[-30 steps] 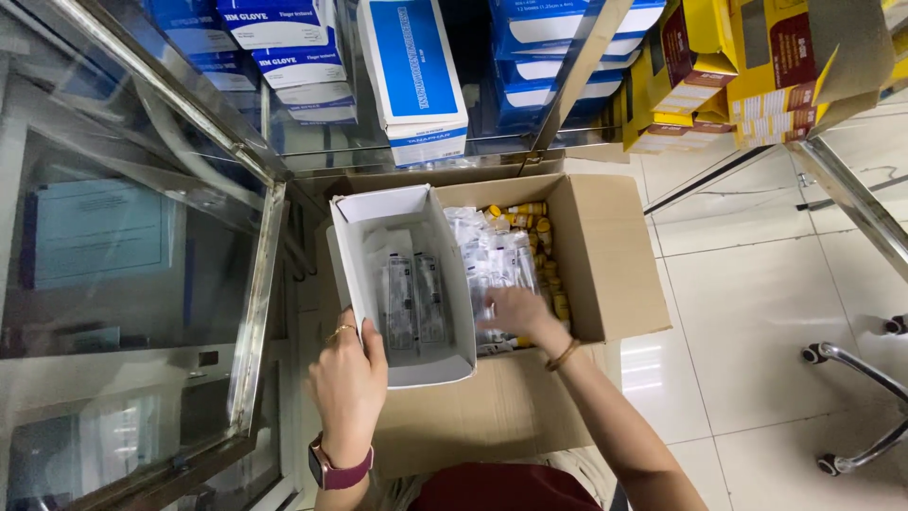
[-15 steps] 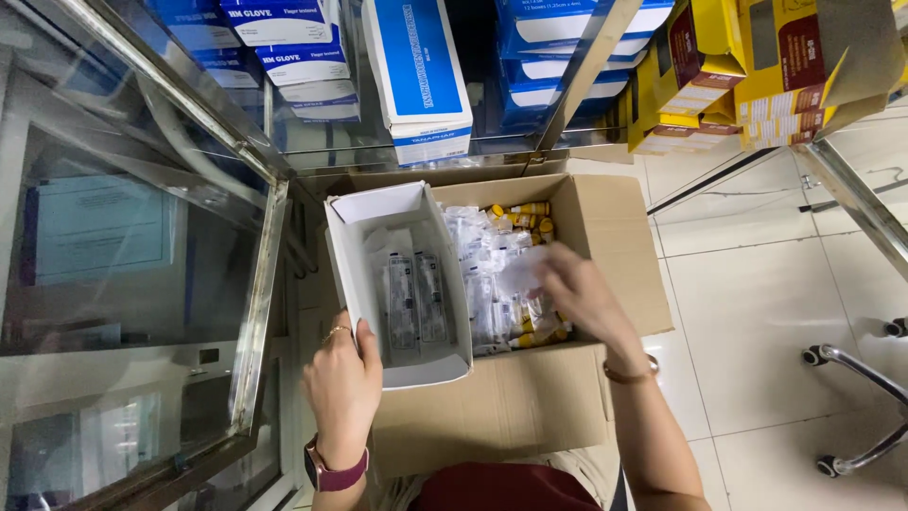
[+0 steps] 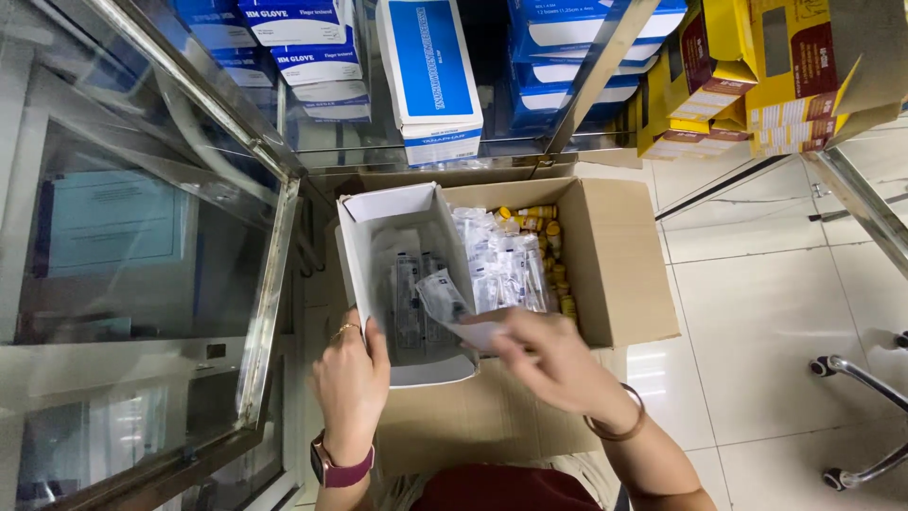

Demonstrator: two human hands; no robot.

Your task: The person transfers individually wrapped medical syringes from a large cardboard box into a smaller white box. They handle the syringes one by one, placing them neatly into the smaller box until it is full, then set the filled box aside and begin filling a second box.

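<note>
Left hand [image 3: 351, 383] grip closed on near left wall of white box [image 3: 378, 203]. Right hand [image 3: 544, 358] pinches sealed syringe packet [image 3: 443, 295] over box's near right corner.

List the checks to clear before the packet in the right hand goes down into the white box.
1. Right hand grips the clear packet at its near end: ok.
2. Packet is over the white box, not the cardboard box: ok.
3. Left hand steadies the white box at its near left corner: ok.
4. White box is open, with room above the packets already inside: ok.
5. Packet seal is intact: cannot tell.
6. White box sits level: not ok, it leans against the cardboard box.
</note>
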